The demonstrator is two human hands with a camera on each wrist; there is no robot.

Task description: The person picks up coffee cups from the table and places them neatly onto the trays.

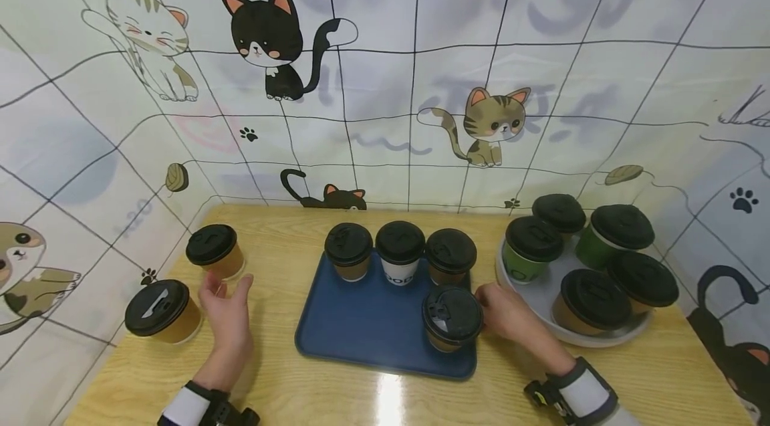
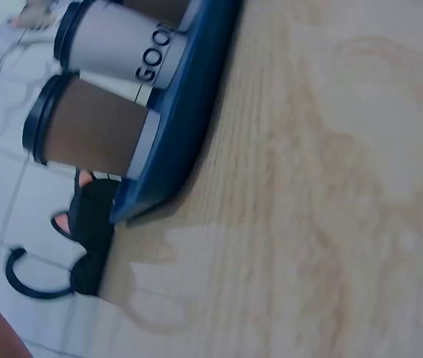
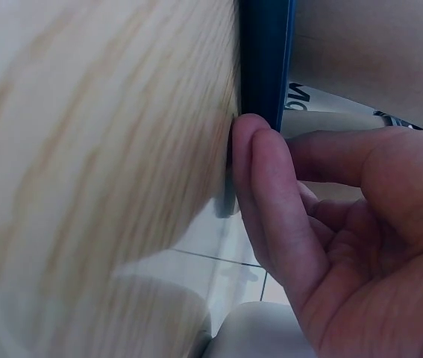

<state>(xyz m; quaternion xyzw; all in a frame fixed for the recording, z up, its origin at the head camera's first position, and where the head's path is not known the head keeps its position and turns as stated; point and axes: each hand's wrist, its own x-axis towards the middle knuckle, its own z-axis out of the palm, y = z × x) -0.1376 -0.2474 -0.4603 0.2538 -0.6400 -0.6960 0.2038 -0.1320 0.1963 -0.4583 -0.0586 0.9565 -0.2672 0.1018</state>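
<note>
A blue tray [image 1: 361,326] carries a brown cup [image 1: 351,270], a white cup [image 1: 400,270] and another brown cup [image 1: 445,275] along its back edge, all black-lidded. A further lidded cup [image 1: 445,342] stands at its front right. At the tray's right rim, my right hand [image 1: 505,309] pinches the edge, thumb opposite two fingers [image 3: 271,186] in the right wrist view. My left hand [image 1: 228,312], thumb and fingers spread, is beside two brown lidded cups, a rear one [image 1: 228,262] and a front one [image 1: 186,322]. It holds nothing; contact with the rear cup cannot be told.
On the right, a round white dish [image 1: 577,336] holds several lidded cups, including a green cup [image 1: 523,265] and a brown cup [image 1: 571,315]. Cat-patterned cloth [image 1: 373,85] surrounds the wooden table [image 1: 283,386] at the back and sides.
</note>
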